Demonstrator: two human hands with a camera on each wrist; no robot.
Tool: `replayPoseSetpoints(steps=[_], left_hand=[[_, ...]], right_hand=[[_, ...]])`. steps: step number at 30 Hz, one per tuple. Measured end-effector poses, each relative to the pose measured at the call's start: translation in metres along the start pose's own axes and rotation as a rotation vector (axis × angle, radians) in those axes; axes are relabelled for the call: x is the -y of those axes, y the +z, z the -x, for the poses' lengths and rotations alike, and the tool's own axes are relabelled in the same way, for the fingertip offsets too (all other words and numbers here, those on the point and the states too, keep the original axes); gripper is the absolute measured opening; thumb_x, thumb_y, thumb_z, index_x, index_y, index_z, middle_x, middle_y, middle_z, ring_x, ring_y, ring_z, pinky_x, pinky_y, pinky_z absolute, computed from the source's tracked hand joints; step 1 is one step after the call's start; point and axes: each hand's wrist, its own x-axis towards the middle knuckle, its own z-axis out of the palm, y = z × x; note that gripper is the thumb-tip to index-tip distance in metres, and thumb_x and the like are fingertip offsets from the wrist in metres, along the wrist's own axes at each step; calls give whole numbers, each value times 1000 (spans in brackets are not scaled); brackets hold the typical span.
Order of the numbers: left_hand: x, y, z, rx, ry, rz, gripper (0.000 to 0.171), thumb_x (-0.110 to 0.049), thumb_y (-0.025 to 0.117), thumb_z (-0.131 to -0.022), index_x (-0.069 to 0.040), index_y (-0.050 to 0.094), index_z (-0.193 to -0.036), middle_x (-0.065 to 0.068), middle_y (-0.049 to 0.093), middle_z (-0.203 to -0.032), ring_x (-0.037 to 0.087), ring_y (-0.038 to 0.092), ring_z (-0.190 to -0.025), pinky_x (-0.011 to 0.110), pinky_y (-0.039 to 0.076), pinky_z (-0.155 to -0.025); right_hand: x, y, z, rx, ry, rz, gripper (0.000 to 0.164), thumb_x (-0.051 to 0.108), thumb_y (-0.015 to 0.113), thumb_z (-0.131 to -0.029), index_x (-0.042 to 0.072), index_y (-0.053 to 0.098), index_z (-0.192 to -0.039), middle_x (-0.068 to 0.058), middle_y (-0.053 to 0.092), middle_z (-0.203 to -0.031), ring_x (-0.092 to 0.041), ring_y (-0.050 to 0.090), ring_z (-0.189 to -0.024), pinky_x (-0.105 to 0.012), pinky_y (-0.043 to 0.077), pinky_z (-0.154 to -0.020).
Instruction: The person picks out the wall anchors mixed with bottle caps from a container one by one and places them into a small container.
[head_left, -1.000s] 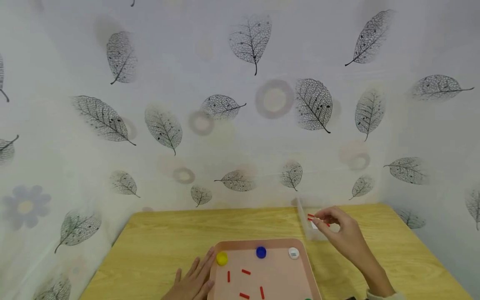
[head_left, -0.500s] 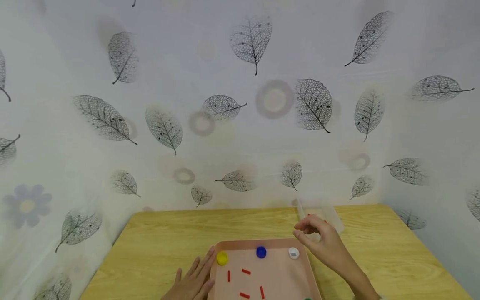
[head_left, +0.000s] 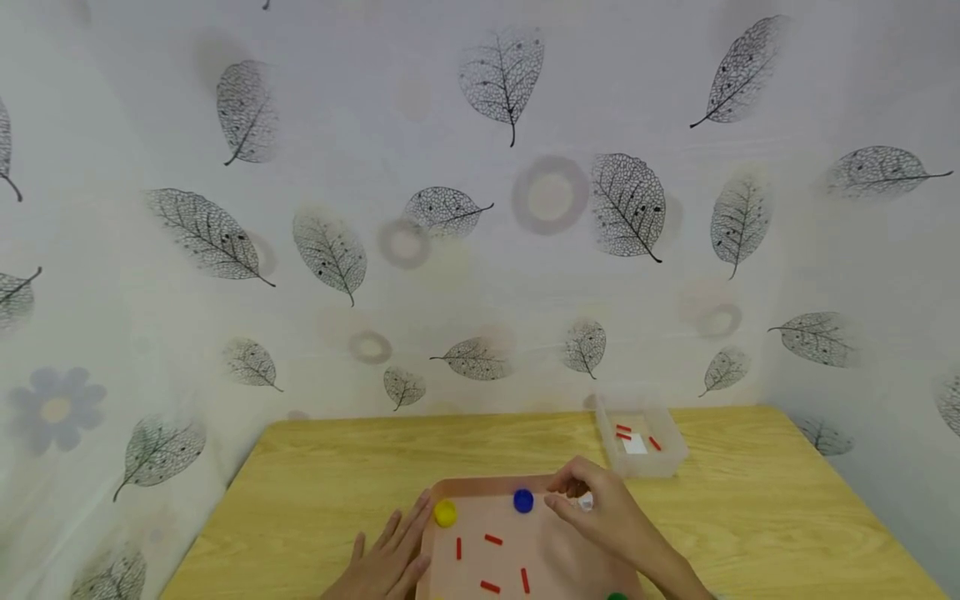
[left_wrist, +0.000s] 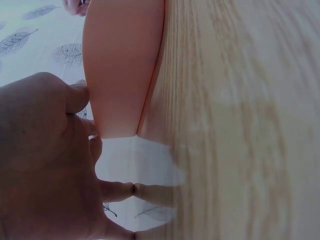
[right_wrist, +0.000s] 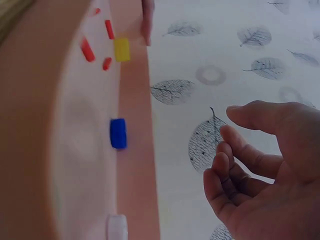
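Your right hand (head_left: 615,518) hangs over the back of the shallow pink tray (head_left: 540,482), between the blue round cap (head_left: 523,501) and the white round cap (head_left: 586,502), which shows through the gap under your fingers. Thumb and forefinger stand close, with a narrow gap and the other fingers curled in; neither view shows anything between them, but the tips are partly turned away, so I cannot tell whether you hold a thin piece.

Four short red sticks (head_left: 459,548) lie apart on the tray floor, in front of the blue cap and the yellow round cap (head_left: 446,512). Three more red sticks (head_left: 655,443) lie in the clear plastic box (head_left: 652,469) behind the tray's right corner, beside a white square (head_left: 634,443).

Your left hand (head_left: 386,562) lies spread along the tray's left wall, fingers straight, gripping nothing. Leave it there as a light brace, without pushing the tray sideways. With the right, I would come down steeply from above, little finger lifted clear of the white cap, and pinch or release low, since sticks this slim would likely roll if dropped.
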Motion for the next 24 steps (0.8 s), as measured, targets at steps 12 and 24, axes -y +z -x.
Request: replayPoseSetpoints(steps=[12,24], left_hand=[[0,0,-1,-12,21,-2,60,-53,24,-101,-34,2,-153,-8,3,-159,42,19,-138,84,4,-86],[2,1,-1,-26,39,-7,60,-53,24,-101,-34,2,-153,-8,3,-159,43,20,-138,84,3,-86]], right_hand=[[-10,32,8,216,-81,-39,11,11,72,-84,13,62,-80,7,59,-77,-1,53,-69,-20,49,-59],[-13,48,19,416,218,-104,15,22,74,-81,15,62,-78,10,58,-71,-2,51,-63,-21,44,-54]])
